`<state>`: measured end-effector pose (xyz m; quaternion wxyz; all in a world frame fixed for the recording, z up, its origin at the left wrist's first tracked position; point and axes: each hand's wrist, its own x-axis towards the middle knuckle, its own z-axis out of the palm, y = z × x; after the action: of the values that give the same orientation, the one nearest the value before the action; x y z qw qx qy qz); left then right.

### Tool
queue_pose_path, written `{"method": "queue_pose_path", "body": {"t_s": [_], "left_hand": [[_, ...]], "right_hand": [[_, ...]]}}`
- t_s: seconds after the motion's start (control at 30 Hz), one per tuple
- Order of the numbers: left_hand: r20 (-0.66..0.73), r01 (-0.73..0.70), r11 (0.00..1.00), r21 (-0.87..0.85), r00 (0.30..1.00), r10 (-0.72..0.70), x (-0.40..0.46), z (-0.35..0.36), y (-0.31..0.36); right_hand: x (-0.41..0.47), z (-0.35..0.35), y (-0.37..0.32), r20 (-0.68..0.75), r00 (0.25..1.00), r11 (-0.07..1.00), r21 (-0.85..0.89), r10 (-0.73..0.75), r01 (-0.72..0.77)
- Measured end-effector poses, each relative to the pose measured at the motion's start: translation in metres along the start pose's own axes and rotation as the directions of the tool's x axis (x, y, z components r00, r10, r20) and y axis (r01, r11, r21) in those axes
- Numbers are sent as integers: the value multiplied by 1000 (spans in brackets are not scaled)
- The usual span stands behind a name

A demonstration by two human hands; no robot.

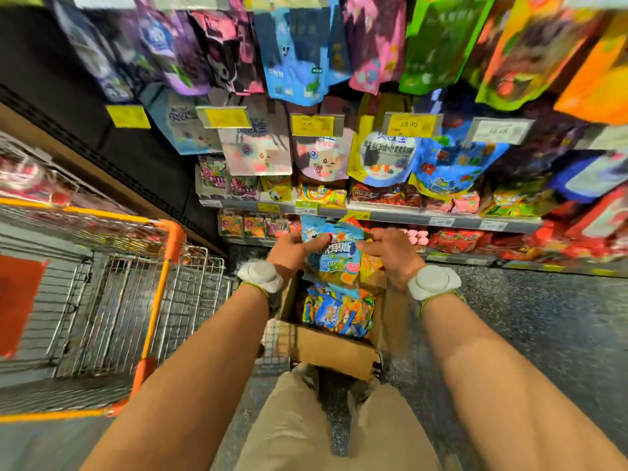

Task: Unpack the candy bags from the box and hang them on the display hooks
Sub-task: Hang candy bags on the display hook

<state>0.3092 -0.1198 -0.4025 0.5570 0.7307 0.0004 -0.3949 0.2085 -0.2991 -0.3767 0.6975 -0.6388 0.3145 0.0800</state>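
Both hands hold a small stack of blue candy bags [334,253] just above the open cardboard box [334,351]: the left hand [299,249] and right hand [390,249] pinch its upper corners. The bags look light, soft and probably slick, best pinched at the top header, near where the hang hole probably sits; both forearms reach forward, wrists level

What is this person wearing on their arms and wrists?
Both forearms are bare, with no sleeves in view. Each wrist carries a rounded white device on a thin yellow-green band, one behind the left hand and one behind the right hand. No gloves or rings are visible. Beige trousers show below.
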Motion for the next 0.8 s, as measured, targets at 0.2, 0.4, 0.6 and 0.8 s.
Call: {"method": "queue_pose_path", "body": {"t_s": [0.2, 0.4, 0.6, 0.8], "left_hand": [[43, -76, 993, -93, 996, 81, -14, 1, 33], [-38, -191, 975, -114, 981, 188, -28, 14, 73], [7, -200, 961, -192, 979, 206, -34, 17, 94], [-11, -224, 917, -330, 972, 234, -39, 14, 118]], "right_hand": [[-26, 4, -29, -28, 997, 970, 230, -68, 73], [-44, 4, -69, -93, 996, 822, 566, -10, 61], [-52, -2, -87, -195, 979, 834, 530, -53, 151], [-7, -32, -86, -277, 945, 827, 480, -174, 292]]}}
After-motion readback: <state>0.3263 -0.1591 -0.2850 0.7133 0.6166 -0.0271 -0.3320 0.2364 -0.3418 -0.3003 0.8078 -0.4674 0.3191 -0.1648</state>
